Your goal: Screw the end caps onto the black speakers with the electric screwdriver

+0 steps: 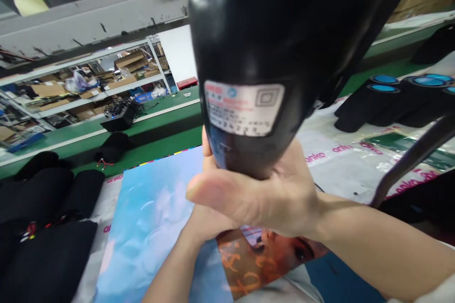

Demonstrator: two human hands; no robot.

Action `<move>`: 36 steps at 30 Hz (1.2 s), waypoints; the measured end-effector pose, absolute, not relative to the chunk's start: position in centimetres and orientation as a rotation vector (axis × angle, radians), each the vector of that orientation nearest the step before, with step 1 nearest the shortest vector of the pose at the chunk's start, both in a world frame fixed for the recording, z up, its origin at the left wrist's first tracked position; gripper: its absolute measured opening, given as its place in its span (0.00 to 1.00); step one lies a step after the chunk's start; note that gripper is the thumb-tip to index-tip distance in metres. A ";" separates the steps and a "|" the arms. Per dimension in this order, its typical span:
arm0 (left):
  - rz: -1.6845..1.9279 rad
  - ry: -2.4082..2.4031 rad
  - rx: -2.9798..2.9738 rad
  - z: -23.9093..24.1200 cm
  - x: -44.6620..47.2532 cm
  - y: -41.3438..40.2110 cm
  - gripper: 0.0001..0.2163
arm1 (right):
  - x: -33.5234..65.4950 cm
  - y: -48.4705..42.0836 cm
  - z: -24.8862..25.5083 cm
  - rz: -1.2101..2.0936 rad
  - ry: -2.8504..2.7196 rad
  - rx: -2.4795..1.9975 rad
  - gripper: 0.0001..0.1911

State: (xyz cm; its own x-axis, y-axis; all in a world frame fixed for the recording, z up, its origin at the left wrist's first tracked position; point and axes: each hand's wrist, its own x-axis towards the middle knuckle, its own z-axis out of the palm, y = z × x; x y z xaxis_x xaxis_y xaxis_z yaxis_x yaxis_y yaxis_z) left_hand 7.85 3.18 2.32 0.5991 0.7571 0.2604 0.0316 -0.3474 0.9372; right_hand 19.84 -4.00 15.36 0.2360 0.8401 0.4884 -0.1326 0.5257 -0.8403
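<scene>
The right hand (270, 194) is closed around the lower end of a large black plastic hand-held tool with a rounded body (280, 52) — thumb extended to the left, palm wrapped under the casing. The tool sits close to the camera and fills the upper centre of the view. A white rectangular label with red and grey print (243, 108) is fixed to its body just above the grip. A dark cable (412, 158) runs from the right edge down toward the work surface.

The left hand (204, 220) lies below and behind the right hand, touching it; its fingers are hidden, so whether they are closed or spread cannot be told.

Under both forearms lies a large printed sheet with a pale blue sky-like area and an orange-toned picture (149, 227), flat on the table. To the left rest black fabric bundles (46, 227). At upper right, black cylinders with blue tops (387, 99) lie on clear printed plastic wrap (348, 161). A green conveyor belt (159, 128) runs behind — metal shelving with cardboard boxes (88, 80) stands beyond it.
</scene>
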 end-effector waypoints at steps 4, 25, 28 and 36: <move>0.886 0.723 1.730 1.9 8.5 2.8 0.35 | 19.9 -4.1 15.2 0.974 -1.271 -0.600 0.15; 0.754 0.462 1.647 0.8 6.6 3.7 0.43 | 28.4 -1.1 8.9 0.347 -0.840 -0.886 0.23; 0.761 0.456 1.644 1.0 6.6 3.6 0.43 | 28.5 -1.1 8.1 0.376 -0.823 -0.901 0.23; 0.733 0.452 1.624 1.3 6.8 3.2 0.43 | 27.4 -2.8 12.4 0.428 -0.802 -0.776 0.20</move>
